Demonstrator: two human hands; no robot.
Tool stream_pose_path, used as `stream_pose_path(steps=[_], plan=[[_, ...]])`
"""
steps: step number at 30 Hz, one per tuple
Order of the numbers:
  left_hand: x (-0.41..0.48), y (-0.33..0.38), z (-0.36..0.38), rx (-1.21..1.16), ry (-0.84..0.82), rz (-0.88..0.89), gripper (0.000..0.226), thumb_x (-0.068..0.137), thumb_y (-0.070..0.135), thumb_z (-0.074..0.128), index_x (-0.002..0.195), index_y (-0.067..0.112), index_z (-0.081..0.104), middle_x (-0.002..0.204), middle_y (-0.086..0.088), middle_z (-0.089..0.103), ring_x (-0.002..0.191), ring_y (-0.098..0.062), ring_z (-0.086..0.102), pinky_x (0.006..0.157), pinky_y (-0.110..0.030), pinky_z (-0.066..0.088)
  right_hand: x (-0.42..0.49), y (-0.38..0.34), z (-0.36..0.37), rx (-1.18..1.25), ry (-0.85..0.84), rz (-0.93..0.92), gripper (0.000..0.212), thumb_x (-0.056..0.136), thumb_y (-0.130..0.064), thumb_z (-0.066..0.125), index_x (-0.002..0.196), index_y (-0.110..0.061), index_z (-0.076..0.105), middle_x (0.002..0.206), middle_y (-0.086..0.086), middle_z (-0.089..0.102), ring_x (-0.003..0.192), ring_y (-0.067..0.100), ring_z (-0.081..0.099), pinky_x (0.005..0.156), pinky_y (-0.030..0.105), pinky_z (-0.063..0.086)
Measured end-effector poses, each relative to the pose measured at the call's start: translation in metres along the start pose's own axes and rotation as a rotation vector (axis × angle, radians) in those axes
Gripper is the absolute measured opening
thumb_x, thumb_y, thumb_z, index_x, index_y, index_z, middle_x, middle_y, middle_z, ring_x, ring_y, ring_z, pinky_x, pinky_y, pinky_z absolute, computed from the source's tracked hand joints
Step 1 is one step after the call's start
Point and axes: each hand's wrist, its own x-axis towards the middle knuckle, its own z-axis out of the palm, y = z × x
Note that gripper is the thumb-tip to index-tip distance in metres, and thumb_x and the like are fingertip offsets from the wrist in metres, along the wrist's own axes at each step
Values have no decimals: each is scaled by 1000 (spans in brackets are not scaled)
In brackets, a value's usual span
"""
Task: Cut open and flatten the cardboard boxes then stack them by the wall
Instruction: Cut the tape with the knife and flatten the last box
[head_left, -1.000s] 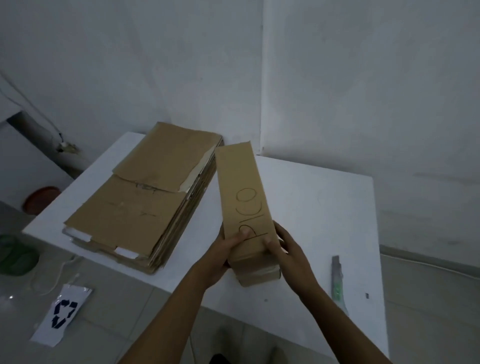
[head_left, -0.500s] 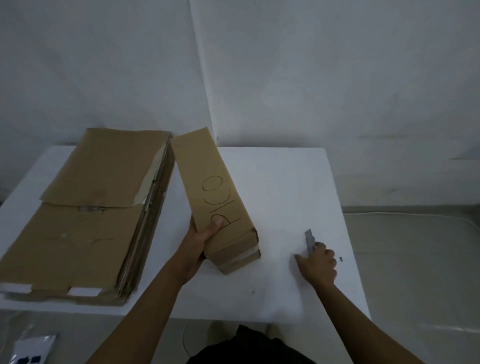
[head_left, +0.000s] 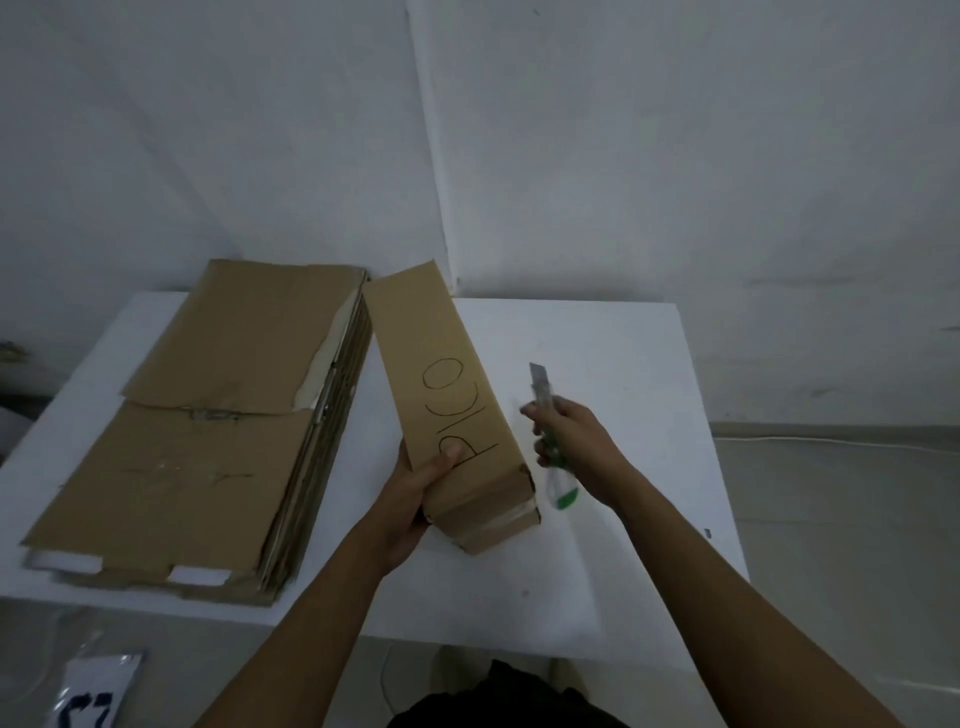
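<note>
Where the flattened stack (head_left: 208, 415) lies: left half of the frame, on the white table (head_left: 613, 353), far end toward the wall; in the same place as half a second ago.
Left hand (head_left: 415, 499): centre of the frame, gripping the box's near left corner, thumb curled over the top onto the letter P; the grip is unchanged.
Box (head_left: 441, 395): centre, not yet flattened, marked PICO, running away up the frame with its far end just beside the stack's upper right corner.
Knife (head_left: 540, 387): just right of the box, blade pointing up the frame, green butt showing below the fist; earlier it lay on the table, now it is lifted.
Right hand (head_left: 576, 447): right of centre, fingers curled round the knife handle; earlier it was down on the tabletop at the knife, now it is near the box's right edge and apart from it.
</note>
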Motion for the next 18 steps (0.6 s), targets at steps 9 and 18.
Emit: stream_pose_path(steps=[9,18], plan=[[-22,-18,-52,-417,-75,-107,99,55,28,95,141,8,51,135,-20,60,116,-37,63,89,-49,57,-18,-42,63,-368,-284,-165,44,87,-36,75,126,-25,57,113,-4,65,101,16,64,87,34,59],[-7,-7,-111,-80,126,-208,58,89,14,65,142,29,47,133,-6,56,113,-33,57,91,-54,51,-15,-3,67,-595,-316,-35,28,85,-17,76,109,-10,63,85,8,64,64,17,60,67,37,56]])
